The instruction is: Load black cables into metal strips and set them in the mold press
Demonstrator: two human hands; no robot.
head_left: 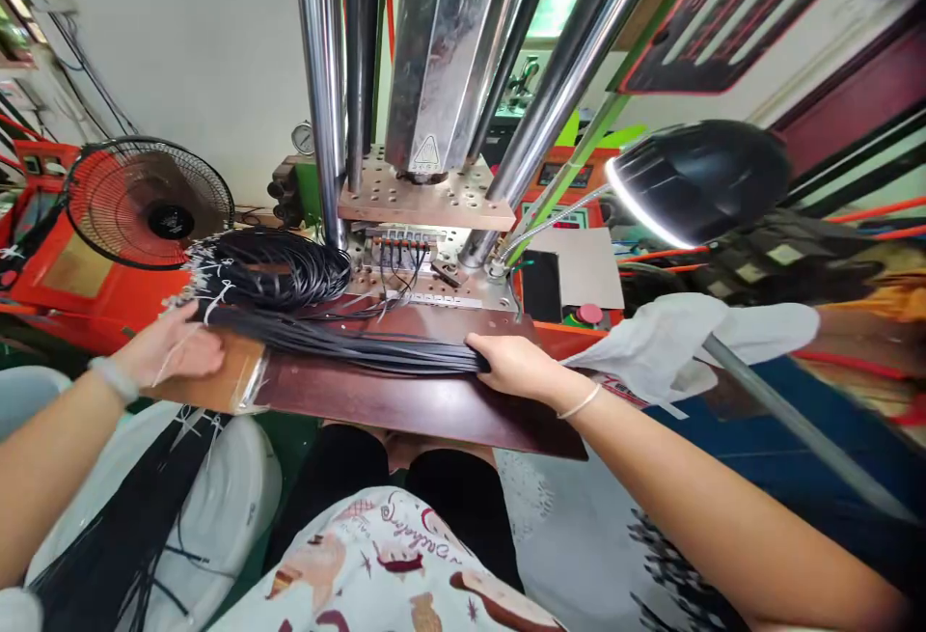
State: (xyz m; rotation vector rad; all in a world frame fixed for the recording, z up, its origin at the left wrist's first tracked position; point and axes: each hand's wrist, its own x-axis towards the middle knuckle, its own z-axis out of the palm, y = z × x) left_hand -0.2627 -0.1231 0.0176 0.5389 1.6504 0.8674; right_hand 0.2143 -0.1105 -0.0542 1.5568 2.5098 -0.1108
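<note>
A long bundle of thin black cables (347,343) lies across a dark brown board (405,405) in front of me. My right hand (510,364) is closed around the bundle's right end. My left hand (174,347) rests on the bundle's left end, fingers curled over the cables and their white ends. Behind it a coil of the same black cables (279,270) sits on the board's far side.
A vertical press with steel columns (325,92) and a mould plate (426,198) stands behind the board. A fan (149,203) is at the left, a black lamp (698,178) and a white cloth (666,338) at the right. More black cables (122,535) hang over a white bin at lower left.
</note>
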